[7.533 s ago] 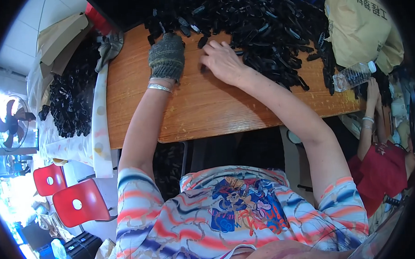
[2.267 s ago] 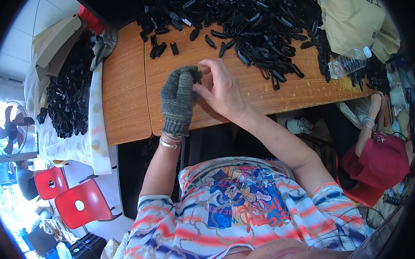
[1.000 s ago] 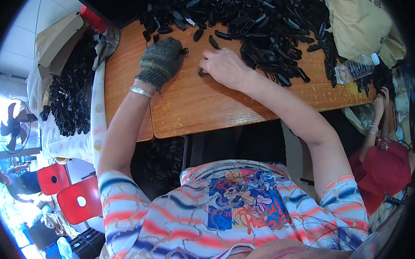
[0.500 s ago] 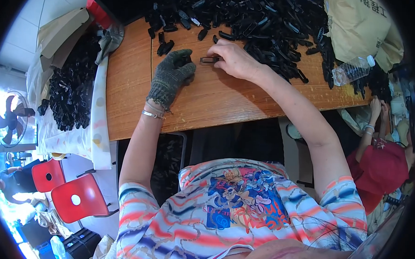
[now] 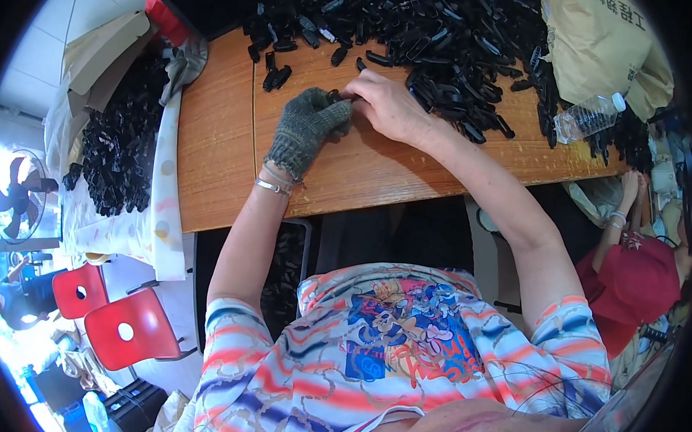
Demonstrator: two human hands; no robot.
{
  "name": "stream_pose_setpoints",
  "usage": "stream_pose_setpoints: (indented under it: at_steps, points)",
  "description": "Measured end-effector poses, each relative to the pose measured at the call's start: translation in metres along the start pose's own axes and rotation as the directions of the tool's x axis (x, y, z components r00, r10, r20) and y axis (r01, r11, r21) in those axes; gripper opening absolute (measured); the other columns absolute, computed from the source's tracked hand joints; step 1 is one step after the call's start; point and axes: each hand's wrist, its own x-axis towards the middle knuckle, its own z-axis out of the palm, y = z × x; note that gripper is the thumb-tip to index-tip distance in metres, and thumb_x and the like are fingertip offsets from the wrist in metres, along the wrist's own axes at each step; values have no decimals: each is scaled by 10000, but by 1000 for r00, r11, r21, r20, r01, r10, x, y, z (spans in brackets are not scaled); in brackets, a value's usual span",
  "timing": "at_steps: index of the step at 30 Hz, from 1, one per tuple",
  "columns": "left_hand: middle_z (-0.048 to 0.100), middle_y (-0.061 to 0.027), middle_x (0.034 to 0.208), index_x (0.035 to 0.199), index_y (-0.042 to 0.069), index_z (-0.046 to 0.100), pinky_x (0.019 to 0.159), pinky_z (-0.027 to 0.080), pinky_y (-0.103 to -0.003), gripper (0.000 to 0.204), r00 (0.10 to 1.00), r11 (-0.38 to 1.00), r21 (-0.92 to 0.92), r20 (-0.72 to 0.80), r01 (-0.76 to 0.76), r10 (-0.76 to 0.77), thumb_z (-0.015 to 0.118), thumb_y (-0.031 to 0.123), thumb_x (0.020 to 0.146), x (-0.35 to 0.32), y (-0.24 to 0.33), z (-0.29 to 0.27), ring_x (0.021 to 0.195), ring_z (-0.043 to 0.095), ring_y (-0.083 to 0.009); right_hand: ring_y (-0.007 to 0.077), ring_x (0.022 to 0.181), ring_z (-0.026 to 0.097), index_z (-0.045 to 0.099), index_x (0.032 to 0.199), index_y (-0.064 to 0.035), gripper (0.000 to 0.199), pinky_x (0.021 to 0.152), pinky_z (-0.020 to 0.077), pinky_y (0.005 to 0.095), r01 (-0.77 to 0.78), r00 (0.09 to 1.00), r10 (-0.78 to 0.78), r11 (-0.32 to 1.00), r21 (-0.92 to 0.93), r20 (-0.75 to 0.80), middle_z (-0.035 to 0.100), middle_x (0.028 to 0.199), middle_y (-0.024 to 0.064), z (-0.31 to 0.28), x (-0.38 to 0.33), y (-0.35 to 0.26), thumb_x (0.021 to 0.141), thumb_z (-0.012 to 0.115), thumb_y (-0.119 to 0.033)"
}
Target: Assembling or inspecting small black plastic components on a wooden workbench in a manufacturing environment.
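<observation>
Two forearms come up from a striped shirt (image 5: pixel 399 368) at the lower edge and meet over a wooden table (image 5: pixel 220 152). On the left wrist sits a thin bangle (image 5: pixel 271 187). The left hand (image 5: pixel 305 129), in a grey knit glove, lies knuckles up with its fingers curled toward the right hand (image 5: pixel 387 106), which is bare. Both sets of fingertips close together on one small black part (image 5: pixel 335 97), pinched between them just above the tabletop; the part is mostly hidden by the fingers, so its shape cannot be told.

Just beyond the hands, a few loose black pieces (image 5: pixel 276 76) lie apart on the wood. Farther back and to the right spreads a big heap (image 5: pixel 446 34) of the same black parts, reaching the far edge of the table. A clear plastic bottle (image 5: pixel 589 116) lies on its side at the right end, touching the heap, with a tan sack (image 5: pixel 601 35) behind it.

Left of the table, a cloth-covered surface carries a second pile (image 5: pixel 115 149) of black parts and some folded cardboard (image 5: pixel 99 53). Lower left stand two red chairs (image 5: pixel 123 330) and a fan (image 5: pixel 17 195). At the right rim another person in a red top (image 5: pixel 634 280) is partly seen.
</observation>
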Motion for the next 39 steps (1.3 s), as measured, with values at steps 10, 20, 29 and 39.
stream_pose_setpoints:
  at_steps: [10, 20, 29, 39]
  points:
    - [675, -48, 743, 939, 28, 639, 545, 499, -241, 228, 995, 995, 99, -95, 9, 1, 737, 231, 902, -3, -1, 10, 634, 633, -104, 148, 858, 644, 581, 1090, -4, 134, 793, 532, 278, -65, 945, 232, 826, 559, -232, 639, 959, 68, 12, -9, -13, 959, 556, -23]
    - [656, -34, 779, 996, 42, 638, 578, 488, -226, 135, 984, 995, -50, -159, -90, 81, 650, 172, 961, -18, -11, 26, 640, 599, -100, 122, 937, 649, 621, 1103, 35, 229, 829, 547, 246, -189, 833, 513, 619, 763, -210, 670, 1025, 73, 21, -24, -43, 877, 652, 61]
    - [669, -29, 856, 1195, 18, 642, 610, 498, -229, 284, 994, 979, -174, -60, -104, 94, 669, 138, 940, -21, -15, 19, 705, 608, -95, 120, 906, 648, 629, 1146, 0, 246, 783, 550, 272, -325, 707, 698, 182, 928, 111, 679, 1034, 63, 24, -36, -45, 910, 690, -34]
    - [690, -21, 846, 1138, 50, 678, 580, 488, -221, 231, 990, 981, -164, -118, -100, 81, 680, 145, 928, -25, -9, 21, 670, 610, -81, 156, 799, 680, 622, 1061, 8, 199, 733, 547, 290, -258, 846, 480, 750, 609, -232, 702, 926, 86, 17, -40, -42, 899, 695, -80]
